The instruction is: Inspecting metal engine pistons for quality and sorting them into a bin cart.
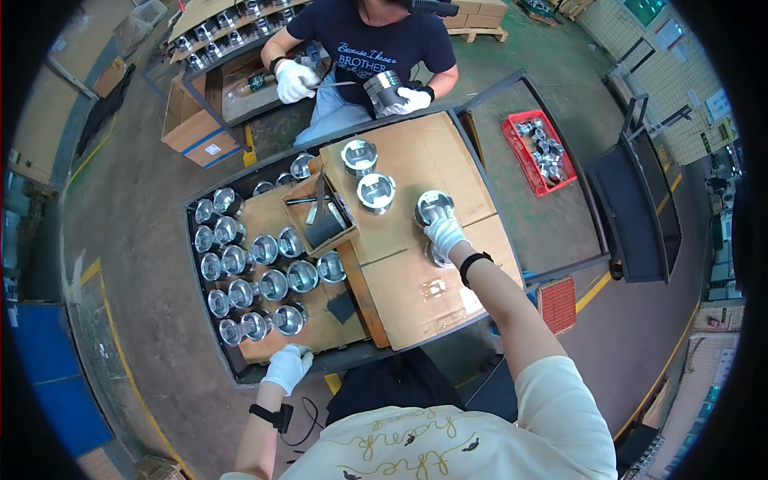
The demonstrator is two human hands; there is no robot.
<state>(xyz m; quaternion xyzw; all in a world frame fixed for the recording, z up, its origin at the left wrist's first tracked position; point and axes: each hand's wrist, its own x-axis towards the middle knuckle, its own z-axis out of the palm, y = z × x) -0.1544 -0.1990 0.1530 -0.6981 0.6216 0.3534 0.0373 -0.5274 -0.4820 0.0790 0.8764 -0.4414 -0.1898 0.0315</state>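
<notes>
My right hand [445,232], in a white glove, reaches over the cardboard-covered tabletop and grips a metal engine piston [433,203] by its upper part. Partly hidden beneath my wrist is another piston [436,258]. Two more pistons, one at the back [359,157] and one closer [375,193], stand farther left on the cardboard [416,282]. My left hand [288,368], gloved too, is by the table's front left edge with its fingers curled together; what they hold, if anything, is hidden. Several pistons [274,283] stand in rows in the tray area beyond it.
A small cardboard box [352,232] with tools sits mid-table. Across the table, a gloved co-worker [370,56] holds a piston [386,90] and a thin tool. At right are a red crate [547,190] of metal parts and a dark cart [640,212]. A piston rack [232,36] stands far left.
</notes>
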